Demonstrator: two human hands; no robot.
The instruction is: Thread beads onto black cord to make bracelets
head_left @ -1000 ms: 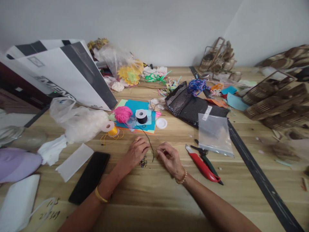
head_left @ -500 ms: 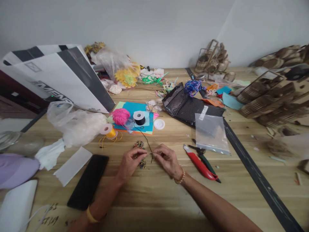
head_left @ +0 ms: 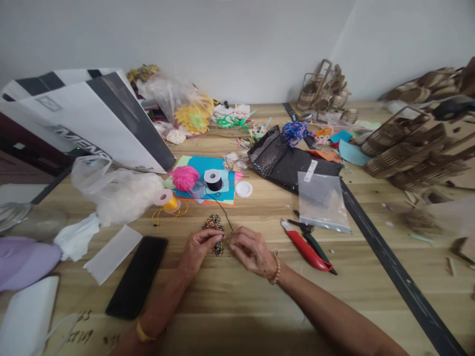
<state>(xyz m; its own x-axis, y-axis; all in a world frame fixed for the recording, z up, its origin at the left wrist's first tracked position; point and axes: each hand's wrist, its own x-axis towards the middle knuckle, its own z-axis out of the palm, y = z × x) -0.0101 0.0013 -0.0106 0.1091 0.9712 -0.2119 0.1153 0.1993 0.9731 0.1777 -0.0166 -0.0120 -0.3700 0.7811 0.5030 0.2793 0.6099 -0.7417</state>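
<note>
My left hand is closed in a pinch over a small pile of multicoloured beads. A tiny dark thing at its fingertips looks like a bead. Facing it, my right hand pinches a thin black cord near its end; the fingers hide the very tip. The fingertips of both hands are close together but apart. From there the cord runs back to a white spool wound with black cord, which stands on coloured paper sheets.
Left lie a black phone, a white strip and a yellow thread spool. Pink yarn and a white lid are behind. On the right are red-and-green-handled pruners, a clear bag and a black bubble mailer.
My right hand's fingers have shifted slightly left and curled around the cord's end, which no longer hangs visibly below them. My left hand has barely moved, and the view has shifted slightly.
</note>
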